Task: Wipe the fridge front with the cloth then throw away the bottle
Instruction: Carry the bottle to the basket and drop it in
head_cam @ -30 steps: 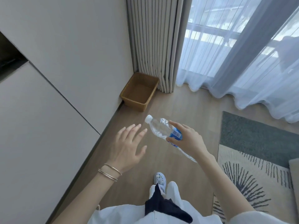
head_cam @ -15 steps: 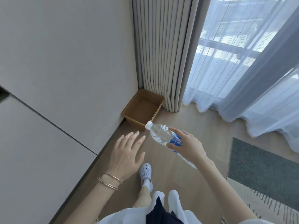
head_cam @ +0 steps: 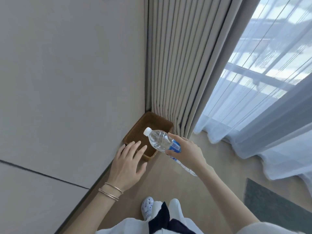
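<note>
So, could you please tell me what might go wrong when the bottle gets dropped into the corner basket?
The right hand holds the clear plastic bottle tilted, well above the shallow brown woven basket; dropped from there, it may bounce out or miss. The open left hand overlaps the basket's near corner in this view and could block the fall. The beige pleated curtain hangs beside the basket's far rim; a toss might land in its folds.

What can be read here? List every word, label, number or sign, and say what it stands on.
Blue label on the plastic water bottle in the right hand: there is print on it, but too small and blurred to read.
No other writing shows anywhere in the view.
</note>
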A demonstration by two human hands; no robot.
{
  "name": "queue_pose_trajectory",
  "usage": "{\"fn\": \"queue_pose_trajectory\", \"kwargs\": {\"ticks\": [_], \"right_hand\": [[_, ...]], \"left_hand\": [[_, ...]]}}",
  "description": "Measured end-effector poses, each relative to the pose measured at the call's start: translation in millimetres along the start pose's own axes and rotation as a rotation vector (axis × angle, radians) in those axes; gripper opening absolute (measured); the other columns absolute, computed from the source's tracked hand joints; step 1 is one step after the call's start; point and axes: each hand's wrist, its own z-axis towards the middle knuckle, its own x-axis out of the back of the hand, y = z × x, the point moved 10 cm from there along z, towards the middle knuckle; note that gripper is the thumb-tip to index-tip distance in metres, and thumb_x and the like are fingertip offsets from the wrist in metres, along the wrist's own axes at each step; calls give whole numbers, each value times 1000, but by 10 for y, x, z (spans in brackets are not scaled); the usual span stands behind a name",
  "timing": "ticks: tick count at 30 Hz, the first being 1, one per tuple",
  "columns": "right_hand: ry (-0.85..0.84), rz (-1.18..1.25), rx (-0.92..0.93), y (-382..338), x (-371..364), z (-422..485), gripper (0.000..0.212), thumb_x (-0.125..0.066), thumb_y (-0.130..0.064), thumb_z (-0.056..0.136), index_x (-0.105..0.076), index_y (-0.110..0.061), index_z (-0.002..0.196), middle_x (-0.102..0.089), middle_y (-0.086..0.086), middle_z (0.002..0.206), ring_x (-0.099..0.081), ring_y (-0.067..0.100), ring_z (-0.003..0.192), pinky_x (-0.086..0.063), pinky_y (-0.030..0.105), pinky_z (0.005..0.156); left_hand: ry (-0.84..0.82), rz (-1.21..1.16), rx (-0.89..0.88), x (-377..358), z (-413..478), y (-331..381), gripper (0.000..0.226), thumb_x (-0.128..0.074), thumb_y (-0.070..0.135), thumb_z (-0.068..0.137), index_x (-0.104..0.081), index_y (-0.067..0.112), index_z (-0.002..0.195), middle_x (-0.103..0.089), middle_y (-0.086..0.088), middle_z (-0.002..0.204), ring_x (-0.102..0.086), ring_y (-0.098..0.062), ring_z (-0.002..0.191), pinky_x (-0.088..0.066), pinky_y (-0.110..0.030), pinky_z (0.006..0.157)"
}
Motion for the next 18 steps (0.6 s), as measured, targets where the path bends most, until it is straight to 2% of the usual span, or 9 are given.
{"fn": "queue_pose_trajectory", "kwargs": {"ticks": [2,6,9,18], "right_hand": [[13,13,8,-28,84,268,61,-59,-55,83,-32,-48,136,-56,-13,122,-54,9,104,-50,30,79],[-4,25,19,-41,168,720,60,-60,-55,82,-33,-49,136,-57,-13,120,-54,9,105,-48,29,79],[-48,38,33,-30,136,1063,61,-60,-55,82,-33,-49,136,-56,-13,121,-53,10,107,-49,32,83],[-192,59,114,106,-125,2127,65,-60,-57,80,-32,-44,138,-54,-10,130,-51,13,116,-50,40,91]], "left_hand": [[-2,-2,6,-15,230,-108,52,-42,43,88,-61,18,130,-62,-8,131,-58,-27,120,-47,-47,101],[23,-10,31,-64,530,-305,52,-45,42,87,-61,18,130,-60,-7,132,-56,-26,121,-39,-44,104],[16,-6,65,-147,711,-470,52,-43,42,88,-61,17,130,-60,-7,132,-57,-28,120,-44,-47,101],[-22,23,306,-519,1193,-853,53,-41,42,88,-61,14,129,-61,-10,131,-57,-31,120,-45,-50,99]]}}
